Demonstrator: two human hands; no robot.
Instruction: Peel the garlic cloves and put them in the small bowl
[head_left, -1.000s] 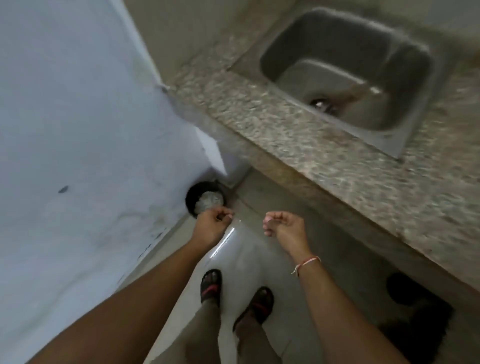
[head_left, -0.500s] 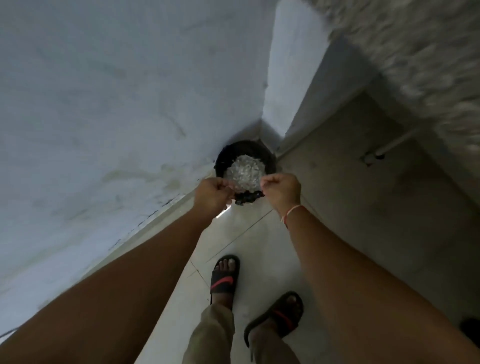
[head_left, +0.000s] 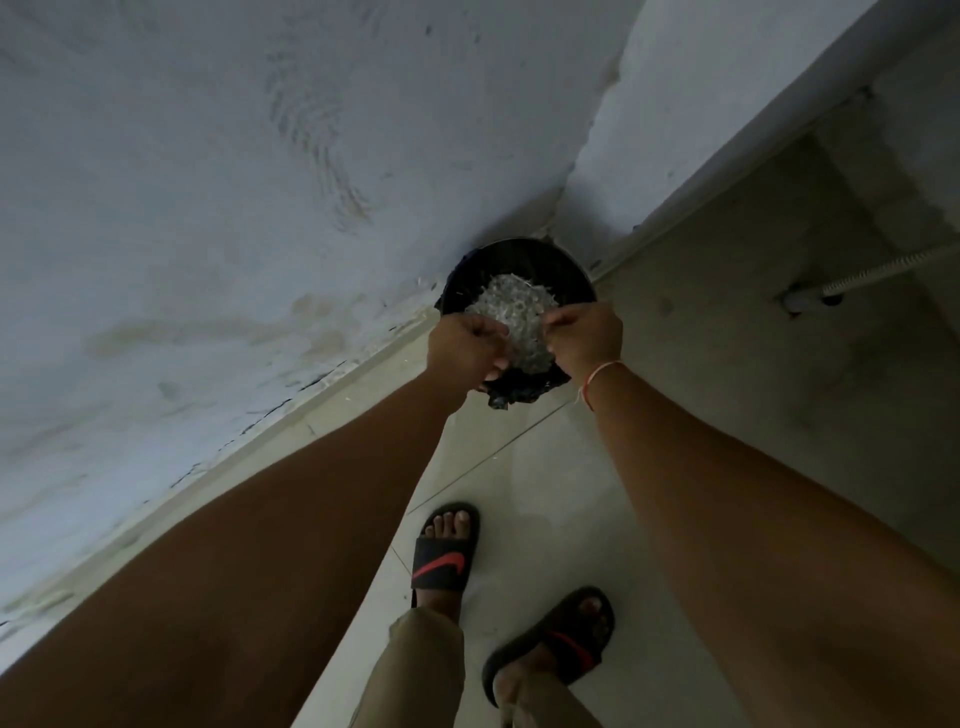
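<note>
Garlic skins (head_left: 514, 317), papery pale heap, round black bin (head_left: 566, 270), left hand (head_left: 462, 351), right hand (head_left: 584, 338) curled, contents unclear

Both arms are reaching forward and down, nearly straight, converging toward the middle of the head view. The left hand (head_left: 464, 349) is curling its fingers inward, knuckles up, thumb side facing the right hand (head_left: 584, 340). The right hand is likewise bunching its fingertips together, close beside the left but not touching it. Whether either is pinching anything cannot be told. A thin thread band (head_left: 597, 378) is circling the right wrist.
</note>
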